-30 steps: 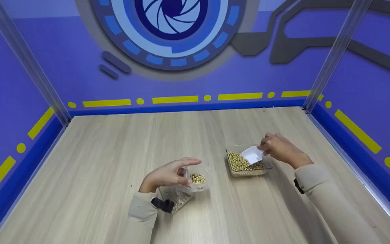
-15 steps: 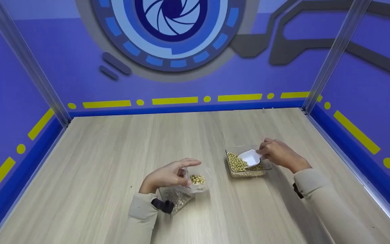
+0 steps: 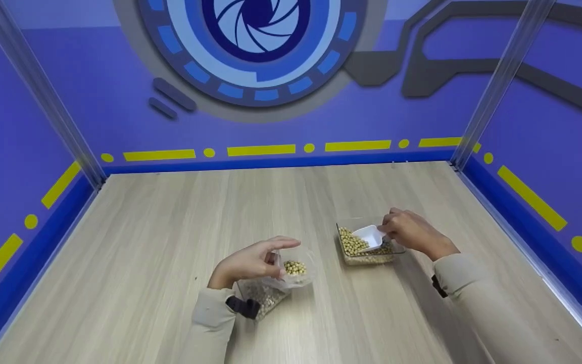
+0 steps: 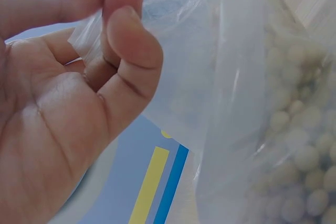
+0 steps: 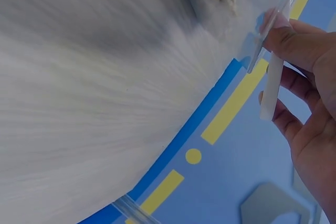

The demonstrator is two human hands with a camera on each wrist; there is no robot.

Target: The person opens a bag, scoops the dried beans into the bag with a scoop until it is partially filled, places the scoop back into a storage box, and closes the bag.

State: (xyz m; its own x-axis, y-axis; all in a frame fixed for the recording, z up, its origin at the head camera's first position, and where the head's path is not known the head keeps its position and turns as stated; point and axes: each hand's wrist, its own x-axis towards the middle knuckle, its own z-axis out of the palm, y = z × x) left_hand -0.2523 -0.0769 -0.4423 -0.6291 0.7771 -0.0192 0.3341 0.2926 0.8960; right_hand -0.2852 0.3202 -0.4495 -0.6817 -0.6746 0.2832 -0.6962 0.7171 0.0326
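My left hand (image 3: 248, 262) pinches the edge of a clear plastic bag (image 3: 303, 279), holding its mouth apart. Yellowish dried soybeans (image 3: 295, 267) show through the opening, and more fill the bag's lower part. In the left wrist view, thumb and fingers of the left hand (image 4: 79, 93) grip the film beside the bulging bag (image 4: 294, 182). To the right, my right hand (image 3: 417, 233) holds a white scoop (image 3: 368, 236) by its handle. The scoop's bowl sits inside a clear rectangular container (image 3: 369, 260) of soybeans (image 3: 351, 242). In the right wrist view, fingers clasp the white handle (image 5: 272, 87).
Both the bag and the container rest on a light wood-grain table (image 3: 170, 227). Blue printed panels (image 3: 281, 126) with yellow marks enclose it at the back and both sides. Wood surface separates the bag from the container.
The right hand and the scoop have shifted a little left and toward me within the container. The left hand and the bag stay where they were.
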